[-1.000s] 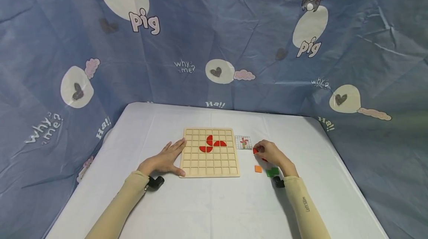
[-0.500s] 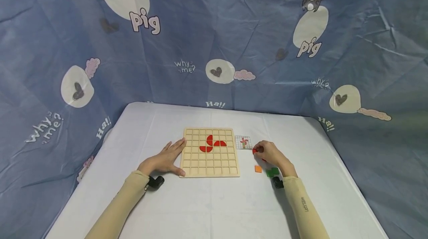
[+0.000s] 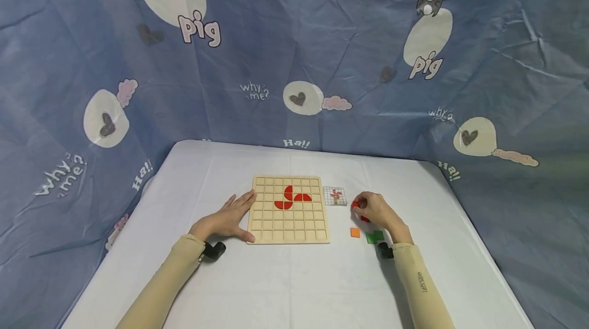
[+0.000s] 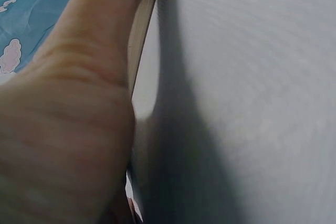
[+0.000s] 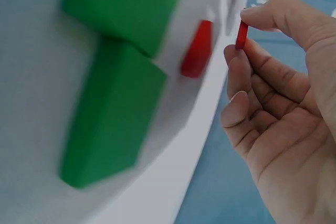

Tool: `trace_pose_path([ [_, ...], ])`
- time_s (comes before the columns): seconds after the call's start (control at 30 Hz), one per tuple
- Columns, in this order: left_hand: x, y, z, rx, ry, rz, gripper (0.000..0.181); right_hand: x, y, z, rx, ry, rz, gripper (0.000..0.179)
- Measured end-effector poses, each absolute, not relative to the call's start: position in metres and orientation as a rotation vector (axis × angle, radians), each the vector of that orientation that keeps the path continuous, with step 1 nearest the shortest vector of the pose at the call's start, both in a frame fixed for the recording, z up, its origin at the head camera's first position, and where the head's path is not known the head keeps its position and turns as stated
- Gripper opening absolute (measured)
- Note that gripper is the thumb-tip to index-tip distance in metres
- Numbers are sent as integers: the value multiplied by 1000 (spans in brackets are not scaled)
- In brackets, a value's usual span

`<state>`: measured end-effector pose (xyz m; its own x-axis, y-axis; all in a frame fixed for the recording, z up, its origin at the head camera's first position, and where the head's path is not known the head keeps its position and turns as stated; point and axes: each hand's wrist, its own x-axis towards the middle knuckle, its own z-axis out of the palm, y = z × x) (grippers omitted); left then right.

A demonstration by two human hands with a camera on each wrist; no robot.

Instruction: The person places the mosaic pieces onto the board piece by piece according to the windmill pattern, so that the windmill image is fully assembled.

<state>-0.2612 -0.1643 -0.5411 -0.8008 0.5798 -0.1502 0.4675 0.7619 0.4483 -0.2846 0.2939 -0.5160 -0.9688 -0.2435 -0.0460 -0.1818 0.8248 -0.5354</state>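
Observation:
Between thumb and fingertips, my right hand (image 3: 376, 212) pinches a small red tile (image 5: 242, 35), seen edge-on in the right wrist view. Another red tile (image 5: 197, 50) lies on the table under that hand. My left hand (image 3: 226, 219) rests with fingers spread along the left edge of a wooden grid board (image 3: 289, 227), thumb at its lower corner. Several red quarter-round tiles (image 3: 283, 205) sit in the board's upper middle cells in a pinwheel-like shape. The left wrist view shows mostly the hand (image 4: 68, 108) and a strip of the board's edge (image 4: 142, 40).
A small pattern card (image 3: 335, 196) with a printed pinwheel lies just right of the board. Below it is an orange square tile (image 3: 355, 232), and green tiles (image 5: 113, 119) lie near the right wrist. White cloth (image 3: 294, 283) covers the table; a blue printed curtain (image 3: 257, 38) surrounds it.
My right hand, holding the red tile, has shifted slightly to the right, away from the card. The left hand and the tiles on the board have stayed put.

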Motion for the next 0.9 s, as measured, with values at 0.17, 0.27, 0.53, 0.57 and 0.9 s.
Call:
trace_pose_path([
  [0.17, -261, -165, -542, 822, 2683, 571, 132, -282, 295, -505, -358, 2920, -876, 17],
  [0.27, -261, -165, -542, 828, 2686, 578, 132, -282, 292, -499, -352, 2918, -920, 18],
  [0.53, -258, -164, -541, 828, 2675, 606, 131, -283, 276, -495, -387, 2907, -983, 21],
  [0.57, -258, -164, -541, 829, 2675, 604, 131, -284, 273, -495, -396, 2910, -981, 21],
  [0.9, -262, -164, -543, 833, 2687, 582, 132, -289, 229, -495, -561, 2913, -927, 19],
])
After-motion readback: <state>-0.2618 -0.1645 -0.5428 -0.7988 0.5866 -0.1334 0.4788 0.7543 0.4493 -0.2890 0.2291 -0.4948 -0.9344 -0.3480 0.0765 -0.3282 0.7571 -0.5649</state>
